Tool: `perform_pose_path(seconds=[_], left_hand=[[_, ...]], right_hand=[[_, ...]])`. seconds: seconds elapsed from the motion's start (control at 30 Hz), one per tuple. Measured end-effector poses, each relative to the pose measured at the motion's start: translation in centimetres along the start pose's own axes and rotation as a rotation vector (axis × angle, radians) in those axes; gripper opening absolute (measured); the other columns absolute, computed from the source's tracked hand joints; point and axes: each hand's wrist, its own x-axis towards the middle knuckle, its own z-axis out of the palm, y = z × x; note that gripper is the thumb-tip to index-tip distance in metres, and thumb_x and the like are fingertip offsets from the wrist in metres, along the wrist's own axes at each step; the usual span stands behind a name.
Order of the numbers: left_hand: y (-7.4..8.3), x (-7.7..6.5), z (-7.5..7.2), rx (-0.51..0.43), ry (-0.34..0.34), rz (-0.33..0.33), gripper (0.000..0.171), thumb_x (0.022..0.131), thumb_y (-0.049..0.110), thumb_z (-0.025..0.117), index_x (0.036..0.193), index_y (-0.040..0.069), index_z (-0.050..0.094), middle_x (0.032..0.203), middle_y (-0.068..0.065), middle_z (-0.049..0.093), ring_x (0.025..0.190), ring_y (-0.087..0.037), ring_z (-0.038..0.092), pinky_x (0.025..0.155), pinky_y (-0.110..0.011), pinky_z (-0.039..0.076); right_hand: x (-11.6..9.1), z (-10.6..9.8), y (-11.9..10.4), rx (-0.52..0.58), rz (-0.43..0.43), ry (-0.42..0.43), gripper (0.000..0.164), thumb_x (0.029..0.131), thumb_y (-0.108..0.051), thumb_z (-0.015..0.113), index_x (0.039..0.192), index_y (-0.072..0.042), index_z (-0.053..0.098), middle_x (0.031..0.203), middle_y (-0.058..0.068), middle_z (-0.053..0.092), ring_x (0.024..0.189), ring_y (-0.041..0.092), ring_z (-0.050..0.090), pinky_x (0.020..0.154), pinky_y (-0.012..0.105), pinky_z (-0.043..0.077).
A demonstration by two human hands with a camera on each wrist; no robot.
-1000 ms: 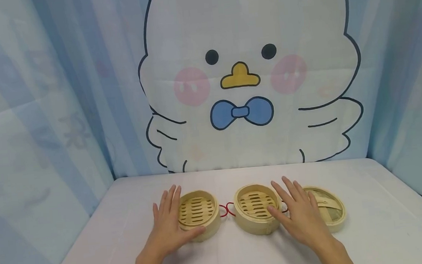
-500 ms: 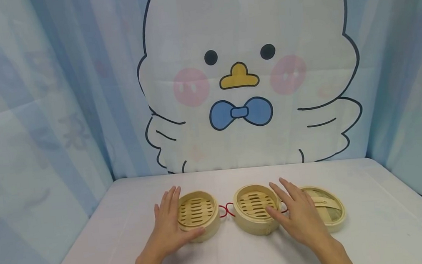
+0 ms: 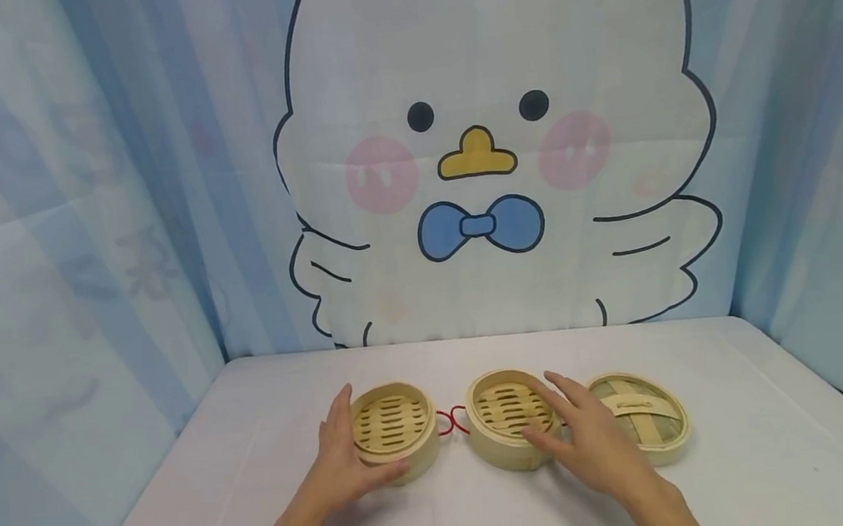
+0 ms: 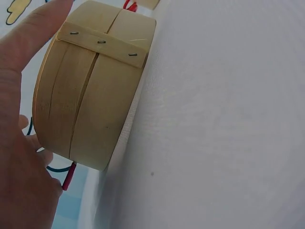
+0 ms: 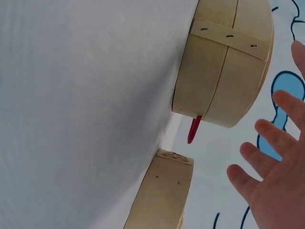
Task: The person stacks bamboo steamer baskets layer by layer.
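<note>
A round bamboo steamer basket (image 3: 399, 432) with a slatted floor stands on the white table, with my left hand (image 3: 339, 466) along its left side. The thumb lies near the front wall and the fingers are beyond the far side; contact is unclear. A second steamer basket (image 3: 509, 447) stands to the right, its stapled wall (image 5: 209, 71) showing in the right wrist view. My right hand (image 3: 599, 448) hovers over its right edge with spread, slightly bent fingers, apart from the wall. At the far right lies a woven steamer lid (image 3: 657, 422), partly behind that hand.
Red cord loops (image 3: 450, 420) stick out between the two baskets. The white tabletop (image 3: 444, 520) reaches back to a curtain (image 3: 484, 291) printed with a cartoon bird, and pale blue curtains (image 3: 58, 328) hang at both sides.
Both hands have lowered, and their fingers are more bent. The right hand has shifted slightly left, exposing more of the lid. The baskets and lid have stayed in place.
</note>
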Motion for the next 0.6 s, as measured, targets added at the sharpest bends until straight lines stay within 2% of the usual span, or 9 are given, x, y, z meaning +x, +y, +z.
perform_pose_path(seconds=[0.13,0.33,0.6], left_hand=[[0.06,-0.15,0.04,-0.023,-0.003,-0.018,0.138,0.065,0.047,0.094,0.16,0.003,0.005,0.164,-0.025,0.011,0.148,-0.05,0.004,0.118,-0.059,-0.003],[0.07,-0.23,-0.06,-0.023,0.001,-0.02,0.136,0.063,0.044,0.096,0.158,-0.002,0.01,0.162,-0.028,0.016,0.147,-0.052,0.007,0.118,-0.059,-0.002],[-0.15,-0.24,-0.24,0.0,-0.009,-0.042,0.133,0.064,0.044,0.095,0.156,-0.008,0.014,0.159,-0.032,0.021,0.147,-0.051,0.013,0.118,-0.059,0.0]], right_hand=[[-0.11,0.06,-0.07,0.027,-0.005,-0.053,0.065,0.093,-0.048,0.07,0.146,-0.012,0.055,0.15,0.019,0.047,0.133,0.046,0.046,0.101,0.064,0.041],[-0.1,0.05,-0.19,0.057,0.038,-0.127,0.068,0.091,-0.049,0.072,0.146,-0.014,0.054,0.15,0.019,0.046,0.133,0.047,0.045,0.101,0.066,0.04],[-0.14,0.3,-0.08,0.043,0.023,-0.121,0.067,0.09,-0.045,0.075,0.145,-0.012,0.056,0.147,0.019,0.05,0.133,0.045,0.045,0.102,0.064,0.041]])
